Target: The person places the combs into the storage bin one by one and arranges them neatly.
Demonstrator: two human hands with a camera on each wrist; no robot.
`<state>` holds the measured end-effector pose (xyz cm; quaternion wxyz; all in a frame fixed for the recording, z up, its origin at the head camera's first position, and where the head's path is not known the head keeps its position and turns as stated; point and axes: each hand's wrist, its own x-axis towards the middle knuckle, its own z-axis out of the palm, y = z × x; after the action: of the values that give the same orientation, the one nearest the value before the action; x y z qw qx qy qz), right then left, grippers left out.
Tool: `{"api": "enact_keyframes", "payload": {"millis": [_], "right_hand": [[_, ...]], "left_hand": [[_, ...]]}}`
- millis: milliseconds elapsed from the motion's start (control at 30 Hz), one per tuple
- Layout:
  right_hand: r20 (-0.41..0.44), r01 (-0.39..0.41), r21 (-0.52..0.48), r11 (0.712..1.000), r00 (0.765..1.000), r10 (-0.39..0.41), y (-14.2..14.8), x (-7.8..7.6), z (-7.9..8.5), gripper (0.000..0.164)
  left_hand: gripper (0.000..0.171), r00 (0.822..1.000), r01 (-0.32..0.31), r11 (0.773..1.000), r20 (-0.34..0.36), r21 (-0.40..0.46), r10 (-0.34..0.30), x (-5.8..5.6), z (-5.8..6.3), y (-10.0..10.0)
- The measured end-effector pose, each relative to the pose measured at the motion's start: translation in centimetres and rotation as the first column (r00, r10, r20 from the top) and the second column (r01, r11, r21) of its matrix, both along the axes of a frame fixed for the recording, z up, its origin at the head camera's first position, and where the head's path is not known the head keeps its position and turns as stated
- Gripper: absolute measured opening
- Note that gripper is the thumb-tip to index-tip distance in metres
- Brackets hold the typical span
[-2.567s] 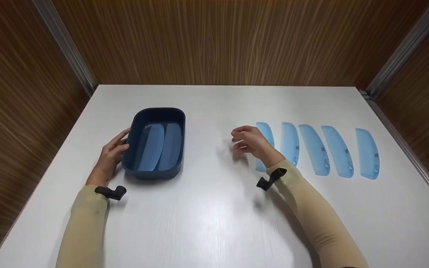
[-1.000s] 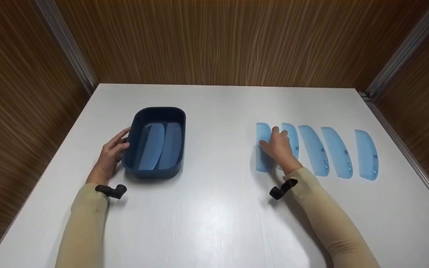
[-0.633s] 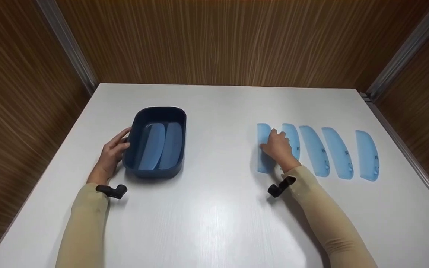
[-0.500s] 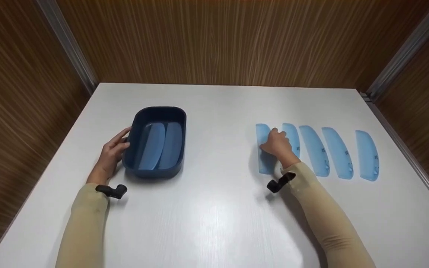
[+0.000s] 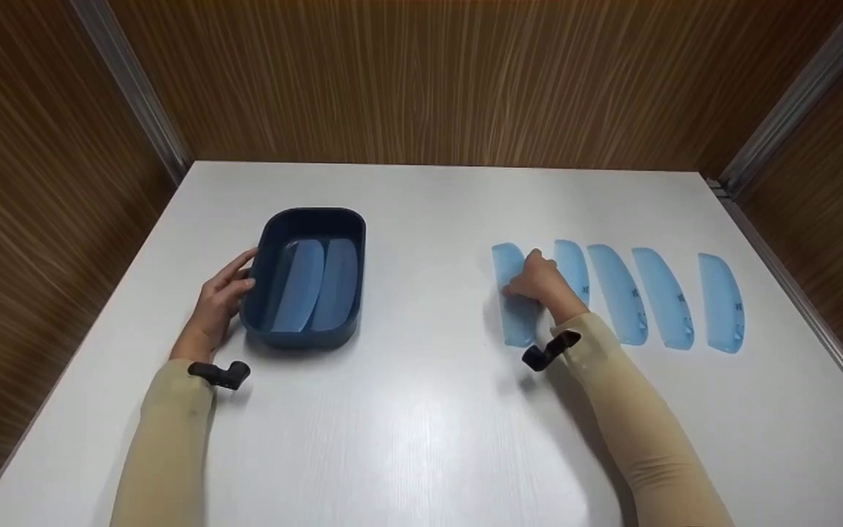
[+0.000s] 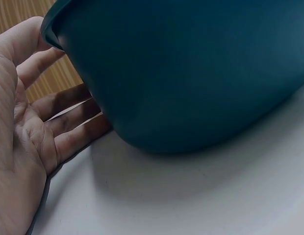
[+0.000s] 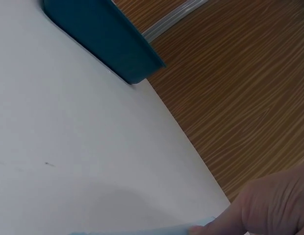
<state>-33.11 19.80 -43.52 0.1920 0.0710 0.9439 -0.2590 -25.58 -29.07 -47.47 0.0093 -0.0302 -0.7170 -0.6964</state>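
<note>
A light-blue, half-moon-shaped comb (image 5: 516,322) is pinched by my right hand (image 5: 538,280), thumb on its left edge, and sits slightly tilted. In the right wrist view the thumb (image 7: 230,223) presses on the comb's edge (image 7: 157,230); the other fingers are hidden. My left hand (image 5: 218,300) rests against the left side of a dark blue box (image 5: 354,322). In the left wrist view its fingers (image 6: 73,115) stretch straight along the box wall (image 6: 191,88), and the thumb touches near the rim. Two combs (image 5: 300,285) lie side by side inside the box.
Several more light-blue combs lie in a row to the right, such as one beside my right hand (image 5: 574,267) and one at the far right (image 5: 721,304). A white table (image 5: 421,410) carries everything, and wood-grain panels (image 5: 421,80) enclose it.
My right hand has gone from hovering left of the row to the leftmost comb and taken hold of it. That comb has shifted left and tilted. The left hand and box stay put.
</note>
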Motion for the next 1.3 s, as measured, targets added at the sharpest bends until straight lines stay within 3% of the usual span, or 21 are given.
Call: {"api": "enact_keyframes", "payload": {"millis": [233,433,567,767,967,1300], "right_hand": [[-0.091,-0.023,-0.046,0.999,0.996,0.019,0.0,0.6,-0.2,0.099],[-0.126,0.033,-0.189,0.981,0.990,-0.057,0.1,0.8,-0.4,0.083],[-0.082,0.109,-0.294,0.950,0.987,-0.139,0.2,0.9,-0.5,0.074],[-0.024,0.176,-0.447,0.877,0.978,-0.209,0.5,1.3,-0.6,0.070],[0.024,0.222,-0.517,0.827,0.969,-0.245,0.6,1.4,-0.8,0.072],[0.038,0.235,-0.569,0.788,0.965,-0.260,0.3,1.6,-0.4,0.071]], "left_hand": [[0.051,1.000,0.011,1.000,0.001,-0.004,-0.011,-0.1,-0.3,0.1],[0.051,1.000,-0.009,1.000,0.011,0.011,0.009,-0.1,-0.4,0.3],[0.051,1.000,-0.008,1.000,0.007,0.019,0.008,-0.1,-0.3,0.5],[0.051,1.000,0.001,1.000,0.002,0.017,-0.001,0.0,-0.1,0.6],[0.051,1.000,0.020,1.000,-0.009,0.004,-0.019,0.8,1.2,1.2],[0.051,1.000,0.009,1.000,-0.002,-0.021,-0.009,1.3,1.9,1.1]]}}
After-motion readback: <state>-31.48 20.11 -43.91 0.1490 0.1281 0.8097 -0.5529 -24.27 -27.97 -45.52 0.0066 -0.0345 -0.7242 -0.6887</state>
